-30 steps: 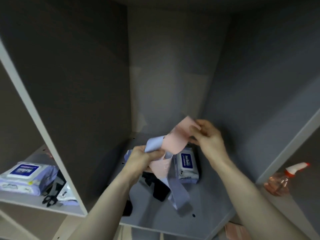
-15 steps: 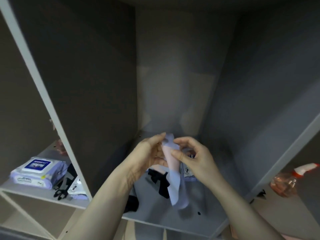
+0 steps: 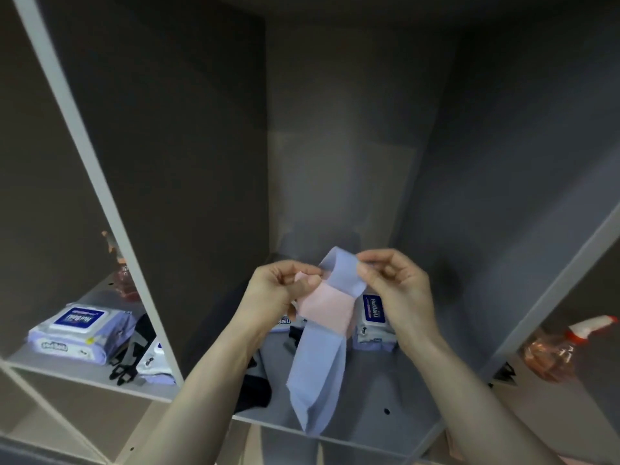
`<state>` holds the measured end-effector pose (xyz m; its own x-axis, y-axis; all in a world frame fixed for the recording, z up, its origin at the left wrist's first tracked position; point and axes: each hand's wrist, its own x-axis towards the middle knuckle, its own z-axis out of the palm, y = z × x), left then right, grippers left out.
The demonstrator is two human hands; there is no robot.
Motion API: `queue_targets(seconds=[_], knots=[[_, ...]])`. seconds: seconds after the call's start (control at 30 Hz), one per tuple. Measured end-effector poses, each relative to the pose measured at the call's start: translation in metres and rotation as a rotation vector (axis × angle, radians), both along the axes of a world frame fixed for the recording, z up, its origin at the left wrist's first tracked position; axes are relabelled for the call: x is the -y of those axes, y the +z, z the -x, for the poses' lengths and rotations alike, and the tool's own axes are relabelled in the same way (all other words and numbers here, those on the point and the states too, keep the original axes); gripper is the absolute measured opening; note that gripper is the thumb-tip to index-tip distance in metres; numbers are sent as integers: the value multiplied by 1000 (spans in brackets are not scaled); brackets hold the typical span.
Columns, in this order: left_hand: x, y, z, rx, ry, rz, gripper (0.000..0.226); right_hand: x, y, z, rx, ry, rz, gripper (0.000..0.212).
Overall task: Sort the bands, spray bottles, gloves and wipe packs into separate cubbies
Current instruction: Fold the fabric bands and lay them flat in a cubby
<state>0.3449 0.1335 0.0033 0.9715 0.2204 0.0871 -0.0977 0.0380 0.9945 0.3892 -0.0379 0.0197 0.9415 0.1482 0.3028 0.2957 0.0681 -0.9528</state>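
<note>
both hands are up in the mouth of the middle cubby, close together and level. left hand (image 3: pixel 288 286) pinches the pink band (image 3: pixel 327 313) near its top edge, thumb over curled fingers. right hand (image 3: pixel 392 283) pinches the lavender band (image 3: pixel 318 374) at its looped top, thumb and forefinger closed on the fabric. the two bands hang together between the hands, their long axis running straight down from the fingers and toward the front lip of the cubby floor (image 3: pixel 385 391); the lavender tail ends about at that lip. neither hand looks nearer, both sit at the top end.

left of the left hand, past the white divider (image 3: pixel 110 209), the neighbouring cubby holds a wipe pack (image 3: pixel 79 330), black gloves (image 3: pixel 134 350) beside it, and a pinkish spray bottle (image 3: pixel 122 280) further back. under and behind the hands lie more wipe packs (image 3: pixel 372 322) and a dark glove (image 3: pixel 255 387) on the floor. right of the right hand, beyond the slanted divider, another spray bottle (image 3: pixel 557 354) lies on its side.

my guess is the bands need a cubby of their own, so the move would go out toward the onlooker first; room above the hands is open, the dividers on either side are the edges to clear.
</note>
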Motion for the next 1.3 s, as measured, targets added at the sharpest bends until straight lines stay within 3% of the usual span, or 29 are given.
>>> queue_targets(seconds=[0.23,0.37,0.47,0.5,0.63,0.67,0.8,0.9,0.97,1.07,1.17,1.3], knots=[[-9,-8,-1,52,261,-33,16,8,-1,-11,-33,-188,-171,32],[-16,-13,-3,43,342,87,18,11,-4,-12,-48,-221,-94,39],[-12,-7,-4,91,343,30,19,8,-3,-3,-85,-112,21,15],[-11,-4,-5,106,342,14,20,7,-3,0,-98,-64,75,14],[-11,8,-8,151,363,14,23,8,-10,5,-5,58,601,69],[-12,10,-7,160,372,17,23,10,-14,4,48,94,716,70],[-21,10,-7,157,468,-94,29,19,-30,-7,225,70,964,29],[-31,5,-6,79,492,-218,28,24,-31,-14,179,2,909,35],[-32,-1,-4,-9,342,-317,21,27,-31,-18,124,-84,794,26],[-27,-8,1,-174,110,-428,54,27,-22,-20,-65,-143,542,21],[-25,-15,1,-179,71,-681,35,27,-8,-18,-224,-86,262,17],[-26,-18,3,-140,117,-562,39,25,-5,-17,-402,-107,24,19]])
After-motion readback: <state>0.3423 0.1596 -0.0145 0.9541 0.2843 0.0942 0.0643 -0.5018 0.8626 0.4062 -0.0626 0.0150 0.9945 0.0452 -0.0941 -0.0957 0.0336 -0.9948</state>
